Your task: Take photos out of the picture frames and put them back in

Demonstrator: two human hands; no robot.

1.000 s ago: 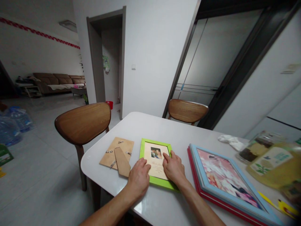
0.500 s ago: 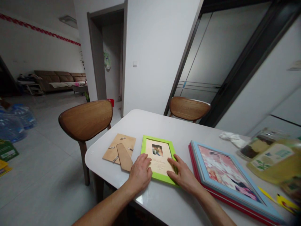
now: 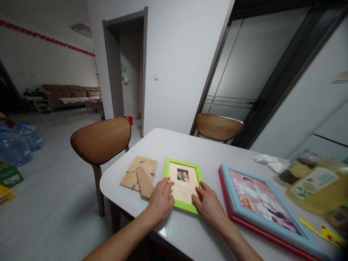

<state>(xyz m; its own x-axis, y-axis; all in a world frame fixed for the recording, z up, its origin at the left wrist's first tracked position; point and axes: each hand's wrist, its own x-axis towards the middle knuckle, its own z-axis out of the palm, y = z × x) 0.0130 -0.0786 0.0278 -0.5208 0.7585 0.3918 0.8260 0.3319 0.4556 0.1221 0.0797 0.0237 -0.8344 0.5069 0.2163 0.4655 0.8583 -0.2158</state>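
Note:
A lime-green picture frame [image 3: 187,207] lies face up on the white table, with a cream sheet [image 3: 184,186] and a small photo of two people inside its border. My left hand [image 3: 162,197] grips the frame's lower left side, fingers curled over the border. On the opposite side my right hand [image 3: 208,201] holds the right border, its thumb and fingertips at the inner edge. Left of the frame is a brown backing board [image 3: 141,173] with metal clips and a stand leg [image 3: 144,183]. The undersides of both hands are hidden.
To the right lies a light-blue picture frame [image 3: 233,186] on a red one [image 3: 223,188]. Beyond are a jar [image 3: 295,168], a large bottle of yellow liquid [image 3: 315,188], a white cloth [image 3: 269,161] and a yellow tool [image 3: 333,237]. Wooden chairs [image 3: 102,139] flank the table [image 3: 179,139].
My right hand has shifted slightly left and its fingers have drawn in along the frame's right border. My left hand stays nearly in place. The view has tilted a little.

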